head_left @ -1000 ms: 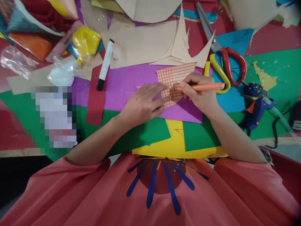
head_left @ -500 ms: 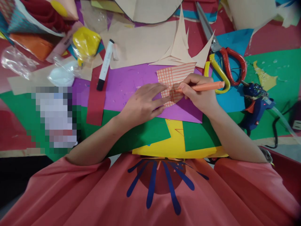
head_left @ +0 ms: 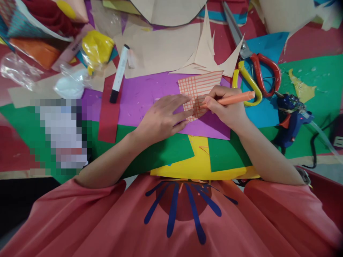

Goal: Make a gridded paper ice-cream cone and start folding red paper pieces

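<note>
A wedge-shaped piece of pale paper (head_left: pixel 187 85) bears orange lines, crossed into a grid on its left and only striped toward its upper right. It lies on a purple sheet (head_left: pixel 136 92). My left hand (head_left: pixel 163 116) rests flat with its fingers stretched over the paper's left and lower edge. In my right hand (head_left: pixel 227 109) an orange marker (head_left: pixel 238 97) is pinched, its tip down on the paper among the grid lines. The lower right part of the paper is hidden by my right hand.
Scissors (head_left: pixel 258 75) with red and yellow handles lie at upper right, near a blue glue gun (head_left: pixel 292 125). A white marker (head_left: pixel 119 73) rests across a red strip (head_left: pixel 107 125). Beige paper offcuts (head_left: pixel 163 50) and a yellow wrapped packet (head_left: pixel 98 48) lie farther back.
The orange marker and my right hand have shifted very slightly left over the grid. My left hand stays in place on the paper.
</note>
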Motion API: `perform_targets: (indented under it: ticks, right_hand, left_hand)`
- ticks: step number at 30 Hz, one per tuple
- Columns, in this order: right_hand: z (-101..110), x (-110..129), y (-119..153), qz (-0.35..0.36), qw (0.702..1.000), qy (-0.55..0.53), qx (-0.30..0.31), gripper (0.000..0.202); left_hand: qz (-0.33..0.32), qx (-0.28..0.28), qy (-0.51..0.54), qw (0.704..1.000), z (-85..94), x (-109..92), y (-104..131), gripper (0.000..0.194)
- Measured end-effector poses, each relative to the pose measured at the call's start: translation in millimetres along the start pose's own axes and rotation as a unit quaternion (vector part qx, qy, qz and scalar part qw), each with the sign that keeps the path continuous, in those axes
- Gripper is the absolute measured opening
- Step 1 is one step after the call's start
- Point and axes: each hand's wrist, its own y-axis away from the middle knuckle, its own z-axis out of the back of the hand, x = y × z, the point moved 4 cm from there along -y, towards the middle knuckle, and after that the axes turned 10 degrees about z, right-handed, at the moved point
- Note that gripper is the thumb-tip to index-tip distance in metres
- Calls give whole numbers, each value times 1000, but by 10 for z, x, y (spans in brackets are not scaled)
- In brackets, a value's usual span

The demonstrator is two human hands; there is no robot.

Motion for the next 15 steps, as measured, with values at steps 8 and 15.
perform_targets:
  ticks: [8,15]
  right_hand:
    - [-16,-2,-2,8,1000,12,24,25]
    - [-27,17,-2,34,998,28,52,25]
  left_hand:
    - [34,36,18,999,-17,14,-8,25]
    - [33,36,19,999,-31,32,-5,26]
